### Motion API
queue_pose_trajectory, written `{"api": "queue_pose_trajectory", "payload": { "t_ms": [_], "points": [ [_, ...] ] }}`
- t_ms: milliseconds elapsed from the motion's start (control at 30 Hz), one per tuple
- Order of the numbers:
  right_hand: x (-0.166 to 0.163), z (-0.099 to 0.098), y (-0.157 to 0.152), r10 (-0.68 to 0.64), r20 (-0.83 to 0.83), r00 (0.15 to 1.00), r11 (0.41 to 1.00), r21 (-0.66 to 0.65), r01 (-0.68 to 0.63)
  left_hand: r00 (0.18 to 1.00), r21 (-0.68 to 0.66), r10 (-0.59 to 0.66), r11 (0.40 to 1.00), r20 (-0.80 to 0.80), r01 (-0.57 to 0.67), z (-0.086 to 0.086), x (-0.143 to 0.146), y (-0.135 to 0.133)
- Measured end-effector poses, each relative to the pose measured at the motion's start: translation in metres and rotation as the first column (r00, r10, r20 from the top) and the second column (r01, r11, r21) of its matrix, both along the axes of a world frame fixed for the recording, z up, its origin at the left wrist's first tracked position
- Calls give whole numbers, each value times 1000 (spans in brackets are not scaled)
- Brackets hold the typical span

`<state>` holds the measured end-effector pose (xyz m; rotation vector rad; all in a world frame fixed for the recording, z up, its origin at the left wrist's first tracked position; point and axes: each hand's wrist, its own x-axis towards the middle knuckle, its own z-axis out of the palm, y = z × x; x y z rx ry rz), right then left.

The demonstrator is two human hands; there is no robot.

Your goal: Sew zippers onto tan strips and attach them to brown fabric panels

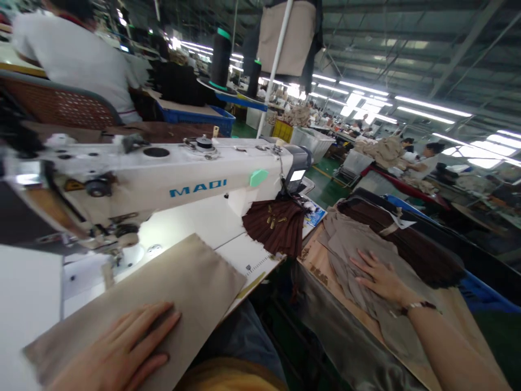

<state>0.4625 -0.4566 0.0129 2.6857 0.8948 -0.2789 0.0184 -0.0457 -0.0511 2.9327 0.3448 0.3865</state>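
Observation:
My left hand (126, 347) lies flat on a taupe fabric panel (195, 288), its fingers stretched out. The panel rests on the white bed of a sewing machine (199, 174), its far edge close to the needle area. To the right, my right hand (382, 279) rests with spread fingers on a pile of taupe fabric pieces (345, 244). That pile sits on a wooden board (313, 260) beside the machine table. Whether the right fingertips pinch a single layer cannot be seen; they look laid flat on top.
Dark brown zippers (277, 225) with metal pulls lie fanned at the machine's right end. A bundle of dark brown strips (407, 244) lies beyond the taupe pile. Thread cones (221, 60) stand behind the machine. A person in a white shirt (77, 65) sits at upper left.

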Motion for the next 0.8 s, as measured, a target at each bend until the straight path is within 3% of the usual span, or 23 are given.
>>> {"api": "queue_pose_trajectory", "payload": {
  "t_ms": [67,133,200,233,267,333,400,467,567,633,800],
  "points": [
    [-5,7,18,16,119,993,999,35,-20,992,21,-63,998,-110,66,17,-1,-7],
    [-27,13,54,132,221,966,951,247,-186,979,5,-100,995,-176,102,37,1,-16],
    [-70,17,104,348,249,904,771,472,-427,972,-7,-78,997,-220,78,55,4,-27],
    [-97,18,131,451,238,860,699,505,-506,969,-17,-71,997,-238,69,63,5,-33],
    [-127,17,157,575,215,789,624,508,-594,966,-32,-58,998,-251,52,69,4,-40],
    [-185,11,201,824,151,546,429,464,-775,960,-76,-25,997,-279,4,78,-1,-53],
    [-228,0,230,925,112,362,269,481,-835,951,-104,29,993,-309,-64,81,-12,-64],
    [-252,-9,245,930,144,339,213,542,-813,946,-79,82,991,-314,-112,77,-26,-70],
    [-262,-12,252,908,173,383,203,618,-760,958,5,148,988,-245,-151,66,-46,-72],
    [-263,-5,256,909,115,401,243,637,-732,959,11,197,980,-202,-199,62,-53,-70],
    [-266,17,277,846,-230,482,519,565,-642,950,-230,289,922,-121,-310,69,-57,-65]
  ]
}}
